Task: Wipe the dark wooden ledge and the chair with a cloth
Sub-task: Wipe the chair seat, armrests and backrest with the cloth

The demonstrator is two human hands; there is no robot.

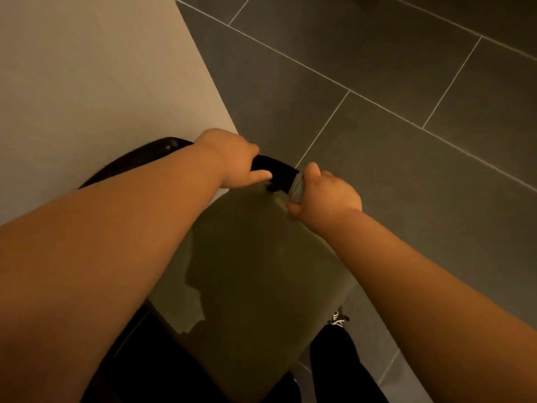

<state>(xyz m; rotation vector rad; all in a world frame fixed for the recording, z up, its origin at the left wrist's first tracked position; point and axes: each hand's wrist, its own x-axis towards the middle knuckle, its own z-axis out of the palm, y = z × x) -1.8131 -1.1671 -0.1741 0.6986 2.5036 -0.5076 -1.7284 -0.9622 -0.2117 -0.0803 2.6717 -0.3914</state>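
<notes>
I am looking down through the head camera at the chair (pixel 247 257), its olive-green seat filling the middle of the view, just below both hands. The chair's dark curved backrest (pixel 277 170) is running along the far edge of the seat. The left end of the backrest is showing against the pale table (pixel 87 68), and I cannot tell whether the two are touching.

The left hand (pixel 232 158) is gripping the top of the backrest, fingers curled over the rail and the thumb lying along its near side. The right hand (pixel 325 196) is clenching a grey cloth (pixel 297 187), which is bunched between the thumb and the curled fingers. It is pressing the cloth against the right end of the backrest, right where the rail is meeting the corner of the seat. The two hands are sitting near each other on the same rail, with a short bare stretch of dark wood between them.

Grey floor tiles (pixel 377 82) with thin pale joints are spreading out to the right. A dark shoe with white laces (pixel 337 318) is standing on them beside the near right corner of the seat
</notes>
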